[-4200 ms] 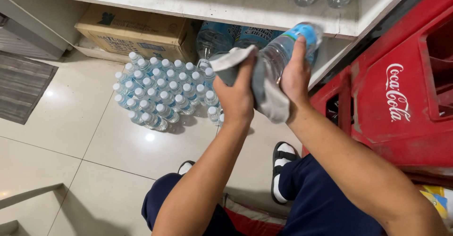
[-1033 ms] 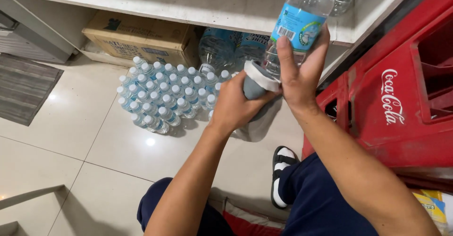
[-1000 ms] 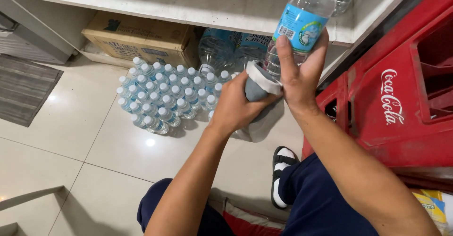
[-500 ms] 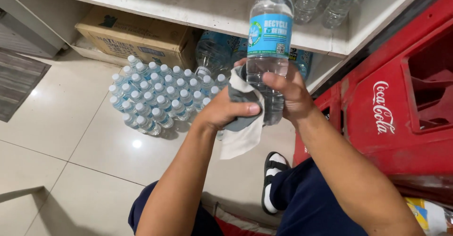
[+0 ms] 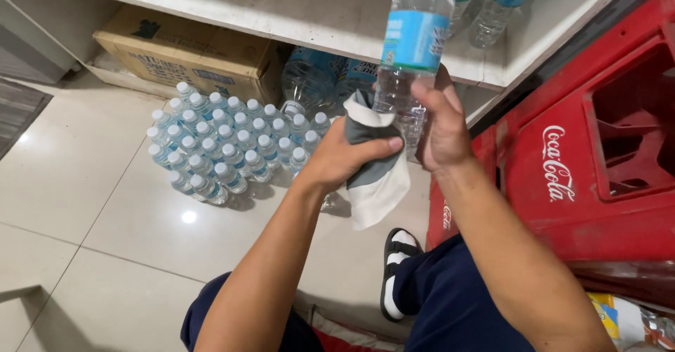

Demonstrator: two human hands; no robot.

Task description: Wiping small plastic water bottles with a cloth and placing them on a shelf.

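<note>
head view, hands: the right hand (image 5: 441, 130) is wrapping its fingers around the lower half of a clear water bottle (image 5: 411, 56) with a blue label, gripping it tight and holding it upright, up around 12 o'clock in the frame.

head view, cloth: the left hand (image 5: 344, 158) is bunching a grey and white cloth (image 5: 376, 173) and pressing it against the bottle's lower left side; the fingers are curled closed over the cloth, and the loose end is hanging down toward 6 o'clock.

head view, where the bottle is: it's hanging in the air in front of the white shelf (image 5: 281, 7), not resting on anything, cap out of frame at the top.

head view, progress: looks to me like the wiping is mid-way. The cloth is sitting on the bottom part, the label and upper part aren't being touched right now, and I can't tell if they're clean yet.

head view, what's left: I'd guess plenty. A shrink-wrapped pack of small bottles (image 5: 225, 148) is sitting on the tiled floor at 9 o'clock, with a cardboard box (image 5: 190, 53) behind it at 10 o'clock under the shelf.

head view, already shelved: a couple of bottles on the shelf (image 5: 492, 4) are standing at 1 o'clock, just behind the held one.

head view, surroundings: a red plastic crate (image 5: 590, 162) is filling the 3 o'clock side.
</note>
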